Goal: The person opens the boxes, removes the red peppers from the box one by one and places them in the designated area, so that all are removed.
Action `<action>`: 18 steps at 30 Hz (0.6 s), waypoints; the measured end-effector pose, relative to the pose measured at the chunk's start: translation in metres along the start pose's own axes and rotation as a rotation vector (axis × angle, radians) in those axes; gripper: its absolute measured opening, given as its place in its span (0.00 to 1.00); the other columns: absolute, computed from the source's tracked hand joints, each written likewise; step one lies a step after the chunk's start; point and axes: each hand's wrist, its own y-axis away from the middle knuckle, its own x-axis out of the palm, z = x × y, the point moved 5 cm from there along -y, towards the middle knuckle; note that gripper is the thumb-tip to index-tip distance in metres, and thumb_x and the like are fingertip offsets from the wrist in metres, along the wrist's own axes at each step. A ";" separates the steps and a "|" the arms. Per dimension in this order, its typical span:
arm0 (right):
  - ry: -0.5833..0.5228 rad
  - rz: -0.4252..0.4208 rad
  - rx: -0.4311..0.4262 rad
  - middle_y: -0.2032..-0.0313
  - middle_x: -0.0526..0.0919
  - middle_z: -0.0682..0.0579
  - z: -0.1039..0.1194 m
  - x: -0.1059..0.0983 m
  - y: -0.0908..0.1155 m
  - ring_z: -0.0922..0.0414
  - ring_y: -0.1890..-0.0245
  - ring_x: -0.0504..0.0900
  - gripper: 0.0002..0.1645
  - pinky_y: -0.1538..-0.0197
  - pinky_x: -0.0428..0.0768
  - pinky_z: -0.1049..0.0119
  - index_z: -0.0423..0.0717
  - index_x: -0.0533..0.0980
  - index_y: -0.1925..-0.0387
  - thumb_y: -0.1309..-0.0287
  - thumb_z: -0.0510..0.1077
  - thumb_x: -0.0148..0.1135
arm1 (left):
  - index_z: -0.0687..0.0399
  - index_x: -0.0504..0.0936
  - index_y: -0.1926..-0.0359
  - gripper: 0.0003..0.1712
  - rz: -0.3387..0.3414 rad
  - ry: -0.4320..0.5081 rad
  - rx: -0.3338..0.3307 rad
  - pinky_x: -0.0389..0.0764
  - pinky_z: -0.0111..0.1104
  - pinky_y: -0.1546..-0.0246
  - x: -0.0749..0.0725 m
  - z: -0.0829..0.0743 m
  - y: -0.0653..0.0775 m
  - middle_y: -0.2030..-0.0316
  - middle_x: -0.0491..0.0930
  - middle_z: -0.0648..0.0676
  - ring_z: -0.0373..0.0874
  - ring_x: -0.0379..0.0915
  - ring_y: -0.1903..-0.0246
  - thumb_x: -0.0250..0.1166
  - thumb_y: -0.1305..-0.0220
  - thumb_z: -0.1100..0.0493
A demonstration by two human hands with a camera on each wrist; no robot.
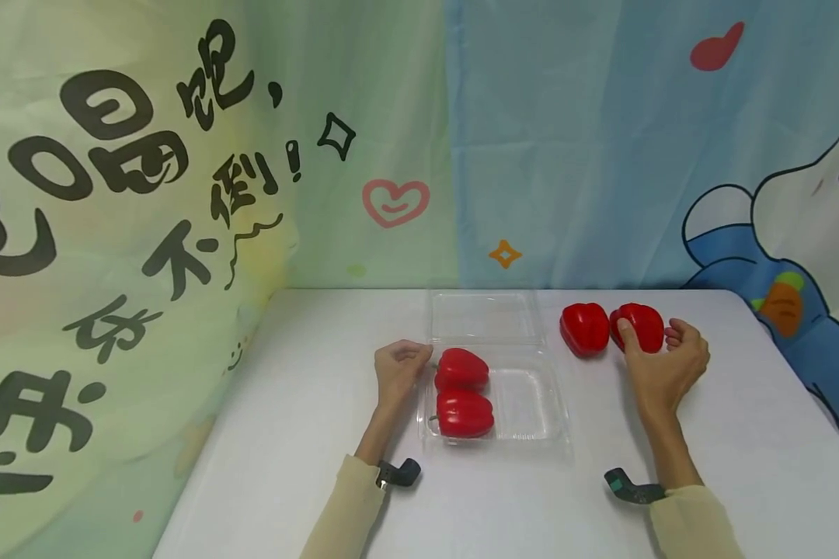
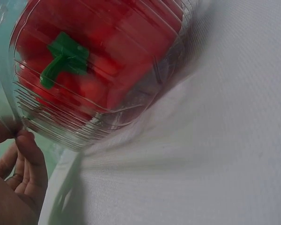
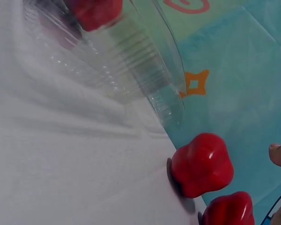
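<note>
My left hand (image 1: pixel 397 374) pinches the left rim of a clear plastic clamshell box (image 1: pixel 527 400) between thumb and fingers. Inside the box's left half lie two red bell peppers, a rear one (image 1: pixel 461 369) and a front one (image 1: pixel 464 413). A green stem (image 2: pixel 65 61) shows through the box wall in the left wrist view. My right hand (image 1: pixel 667 376) is spread around the rightmost loose bell pepper (image 1: pixel 645 326), thumb on the left and fingers on the right. In the right wrist view, the thumb (image 3: pixel 277 154) stands apart from that pepper (image 3: pixel 229 211).
Another loose red bell pepper (image 1: pixel 584 329) stands just left of the one by my right hand. The box's clear lid (image 1: pixel 485 317) is folded back toward the curtain (image 1: pixel 566 155). A white table (image 1: pixel 322 373) lies underneath, with the printed curtain along its back edge.
</note>
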 end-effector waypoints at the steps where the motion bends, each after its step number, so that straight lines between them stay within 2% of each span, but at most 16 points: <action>1: -0.004 -0.001 -0.020 0.25 0.73 0.47 0.002 0.000 0.003 0.55 0.28 0.68 0.49 0.29 0.75 0.50 0.49 0.65 0.21 0.34 0.61 0.74 | 0.62 0.92 0.64 0.10 -0.001 -0.003 -0.002 0.80 0.27 0.71 0.000 0.000 0.000 0.70 0.90 0.63 0.36 0.80 0.75 0.74 0.31 0.58; 6: -0.047 -0.002 -0.119 0.29 0.78 0.48 0.016 -0.003 0.021 0.64 0.37 0.70 0.45 0.34 0.78 0.58 0.48 0.71 0.24 0.37 0.56 0.79 | 0.63 0.92 0.64 0.09 -0.002 0.000 0.014 0.79 0.27 0.73 0.000 -0.001 0.000 0.70 0.90 0.64 0.35 0.79 0.76 0.74 0.31 0.59; 9: -0.069 0.026 -0.194 0.31 0.81 0.48 0.025 -0.001 0.030 0.65 0.40 0.73 0.43 0.35 0.81 0.63 0.48 0.74 0.26 0.39 0.53 0.80 | 0.64 0.92 0.64 0.09 0.001 0.006 0.018 0.78 0.26 0.74 -0.001 -0.002 0.000 0.71 0.90 0.65 0.36 0.78 0.76 0.74 0.31 0.60; 13: -0.116 0.151 -0.298 0.34 0.85 0.47 0.036 0.005 0.041 0.61 0.44 0.79 0.40 0.34 0.80 0.73 0.47 0.78 0.29 0.40 0.49 0.82 | 0.64 0.92 0.65 0.09 0.002 0.008 0.014 0.77 0.26 0.74 -0.001 -0.002 0.000 0.71 0.89 0.65 0.36 0.78 0.77 0.74 0.31 0.60; 18: -0.199 0.365 -0.368 0.36 0.87 0.44 0.046 0.014 0.054 0.66 0.46 0.82 0.38 0.36 0.76 0.81 0.48 0.79 0.30 0.42 0.41 0.82 | 0.62 0.92 0.64 0.09 0.002 0.008 0.013 0.79 0.26 0.72 -0.001 0.001 0.000 0.70 0.90 0.64 0.36 0.79 0.75 0.74 0.31 0.59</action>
